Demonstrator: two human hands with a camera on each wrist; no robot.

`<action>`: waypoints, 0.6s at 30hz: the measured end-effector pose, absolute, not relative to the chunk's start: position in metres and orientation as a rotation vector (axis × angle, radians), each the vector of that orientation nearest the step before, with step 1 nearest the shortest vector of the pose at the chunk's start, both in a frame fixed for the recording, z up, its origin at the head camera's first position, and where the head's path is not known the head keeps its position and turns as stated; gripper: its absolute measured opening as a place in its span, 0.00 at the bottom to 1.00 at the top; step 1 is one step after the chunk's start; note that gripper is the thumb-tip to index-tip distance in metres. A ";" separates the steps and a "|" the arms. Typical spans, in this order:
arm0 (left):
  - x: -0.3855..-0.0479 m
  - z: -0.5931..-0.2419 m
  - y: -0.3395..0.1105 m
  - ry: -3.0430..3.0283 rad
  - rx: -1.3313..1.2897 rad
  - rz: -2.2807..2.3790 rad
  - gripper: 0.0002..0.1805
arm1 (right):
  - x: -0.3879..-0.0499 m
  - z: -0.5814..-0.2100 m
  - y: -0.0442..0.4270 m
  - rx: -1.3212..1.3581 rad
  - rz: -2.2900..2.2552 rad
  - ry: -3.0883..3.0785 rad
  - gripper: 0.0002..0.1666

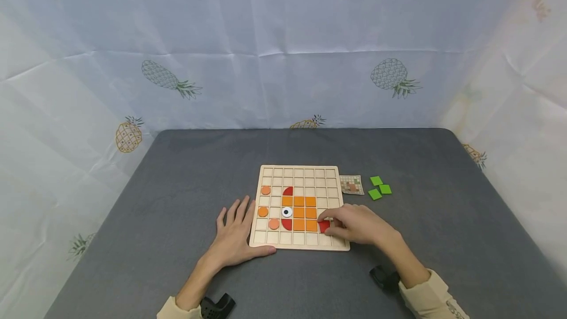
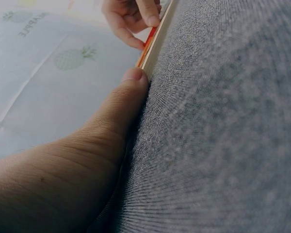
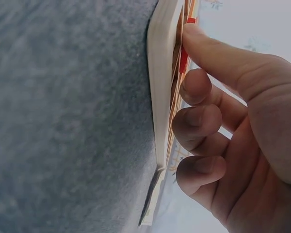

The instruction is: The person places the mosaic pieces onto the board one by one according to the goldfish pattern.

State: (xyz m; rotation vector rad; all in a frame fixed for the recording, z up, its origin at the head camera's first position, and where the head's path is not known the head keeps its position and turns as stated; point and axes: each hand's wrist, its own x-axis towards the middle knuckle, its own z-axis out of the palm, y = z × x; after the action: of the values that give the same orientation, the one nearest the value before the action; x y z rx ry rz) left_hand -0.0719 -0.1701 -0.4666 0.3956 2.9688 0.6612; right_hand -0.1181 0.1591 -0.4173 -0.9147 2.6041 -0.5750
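A pale wooden grid board (image 1: 299, 246) lies on the table. My left hand (image 1: 236, 240) rests with fingers spread at the board's left edge, its thumb (image 2: 134, 75) against the front edge. Over the lower right cells, my right hand (image 1: 361, 224) pinches a red tile (image 1: 324, 226) between thumb and fingers; its exact shape is partly covered. Left of that tile, several orange square tiles (image 1: 299, 211) fill a block of cells. Two red quarter-round tiles (image 1: 287, 224) and a white eye disc (image 1: 287, 212) adjoin them. Orange discs (image 1: 263, 211) lie in the left columns.
Three green square tiles (image 1: 385, 189) lie on the dark grey table (image 1: 199, 176), right of the board. A small printed pattern card (image 1: 353, 184) touches or lies partly under the board's right edge. Behind the table hangs a pineapple-print cloth (image 1: 283, 87).
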 end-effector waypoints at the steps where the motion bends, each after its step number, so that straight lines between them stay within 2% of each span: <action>1: -0.072 -0.466 -0.170 2.967 0.394 0.656 0.70 | -0.118 -0.418 0.159 -0.916 -0.573 2.608 0.19; 18: -0.074 -0.466 -0.170 2.926 0.363 0.626 0.71 | -0.119 -0.421 0.161 -0.945 -0.588 2.675 0.12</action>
State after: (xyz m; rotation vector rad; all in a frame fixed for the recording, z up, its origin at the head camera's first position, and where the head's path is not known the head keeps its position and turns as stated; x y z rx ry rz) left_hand -0.0736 -0.1700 -0.4659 0.3628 2.9262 0.6255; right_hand -0.1185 0.1605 -0.4212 -0.9455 2.6754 -0.5879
